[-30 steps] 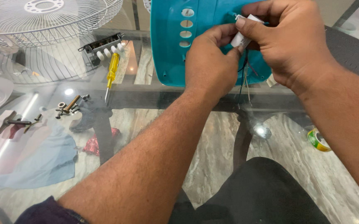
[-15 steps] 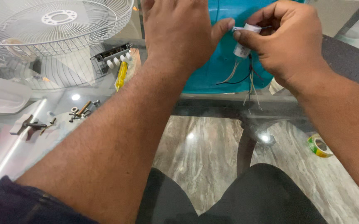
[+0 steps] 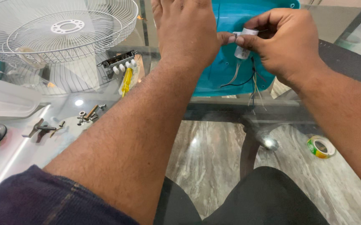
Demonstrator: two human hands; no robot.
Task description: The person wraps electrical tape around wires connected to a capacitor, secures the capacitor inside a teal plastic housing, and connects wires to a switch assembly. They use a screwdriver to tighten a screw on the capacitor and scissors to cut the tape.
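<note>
The person's left hand (image 3: 186,29) and right hand (image 3: 282,41) are bare, with no rings, watch or gloves to be seen. Both forearms are uncovered and lightly haired. On the left arm a dark navy sleeve (image 3: 34,200) of a soft, faintly ribbed knit shows, pushed up near the elbow. Below, the lap is covered by black trousers (image 3: 255,200) of a smooth, plain cloth, without any pattern or marking.
</note>
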